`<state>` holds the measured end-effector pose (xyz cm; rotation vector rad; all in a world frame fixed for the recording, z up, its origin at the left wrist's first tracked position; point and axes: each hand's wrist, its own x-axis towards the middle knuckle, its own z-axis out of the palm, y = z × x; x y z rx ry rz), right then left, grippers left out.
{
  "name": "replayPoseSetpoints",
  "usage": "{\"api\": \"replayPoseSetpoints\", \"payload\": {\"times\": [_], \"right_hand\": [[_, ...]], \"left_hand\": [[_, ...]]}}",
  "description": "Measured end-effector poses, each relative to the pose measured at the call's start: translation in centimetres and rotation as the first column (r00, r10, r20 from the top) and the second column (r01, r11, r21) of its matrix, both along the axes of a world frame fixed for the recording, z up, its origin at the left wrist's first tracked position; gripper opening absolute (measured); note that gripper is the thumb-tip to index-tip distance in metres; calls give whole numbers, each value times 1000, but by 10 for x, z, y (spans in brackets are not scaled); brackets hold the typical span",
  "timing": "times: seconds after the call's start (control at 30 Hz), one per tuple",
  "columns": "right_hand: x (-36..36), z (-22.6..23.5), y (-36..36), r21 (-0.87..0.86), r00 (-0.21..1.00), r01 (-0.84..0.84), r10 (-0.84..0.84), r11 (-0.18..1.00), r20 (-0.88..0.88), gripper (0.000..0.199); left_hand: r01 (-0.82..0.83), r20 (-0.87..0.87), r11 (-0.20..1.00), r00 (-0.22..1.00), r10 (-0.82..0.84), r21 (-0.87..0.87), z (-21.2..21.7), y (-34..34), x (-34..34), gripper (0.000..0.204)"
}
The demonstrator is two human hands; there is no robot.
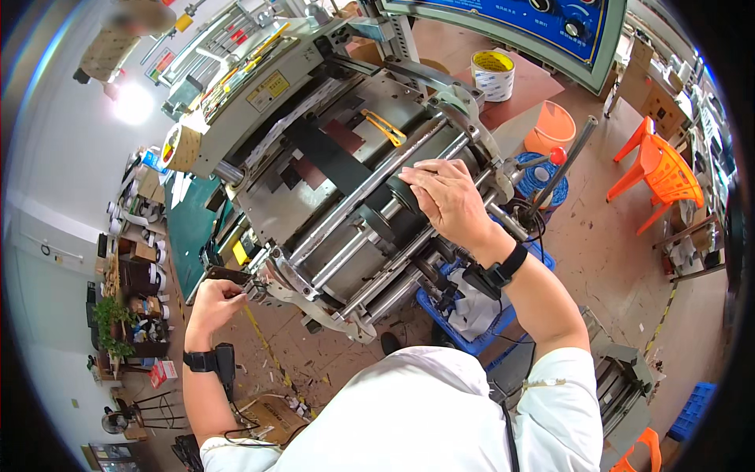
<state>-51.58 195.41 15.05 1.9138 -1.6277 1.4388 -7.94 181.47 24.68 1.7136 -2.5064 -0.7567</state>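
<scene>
My right hand (452, 197) curls over a black roll (406, 206) on a metal shaft at the front of a grey machine (314, 220). A dark strip (326, 153) runs from the machine's flat metal bed toward the front bars. At the machine's left side frame, my left hand (214, 305) is closed, its thumb and fingers pinched together beside a small metal fitting (257, 289). Whatever sits between those fingertips is too small to make out. A yellow utility knife (384, 127) lies on the bed, beyond my right hand.
A blue control panel (543, 23) stands at the far right, near a tape roll (494, 76). A red-knobbed lever (557, 156) sticks up right of the machine. A blue crate (472, 315) with white scraps sits below. Orange stool (657, 169) at right; another person (118, 47) at far left.
</scene>
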Motion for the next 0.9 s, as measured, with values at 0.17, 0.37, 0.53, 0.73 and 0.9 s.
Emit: {"api": "replayPoseSetpoints", "payload": {"times": [0.17, 0.37, 0.53, 0.73, 0.9], "right_hand": [[-3, -4, 2, 9, 996, -12, 12, 1000, 91, 20], [-1, -8, -1, 16, 994, -40, 39, 999, 101, 22], [-4, -17, 1, -30, 994, -37, 40, 999, 106, 26], [-13, -12, 28, -121, 967, -11, 41, 993, 251, 30], [-35, -11, 52, -60, 939, 79, -55, 995, 339, 32]], "left_hand": [[83, 13, 994, 997, -82, -65, -7, -8, 6, 15], [79, 75, 996, 994, -76, -47, -3, -7, 3, 11], [88, 77, 995, 993, -85, -37, -1, -6, -4, 10], [37, 73, 999, 997, -39, 23, 0, -4, -2, 11], [289, 188, 911, 952, -241, -294, -4, 9, -3, 21]]}}
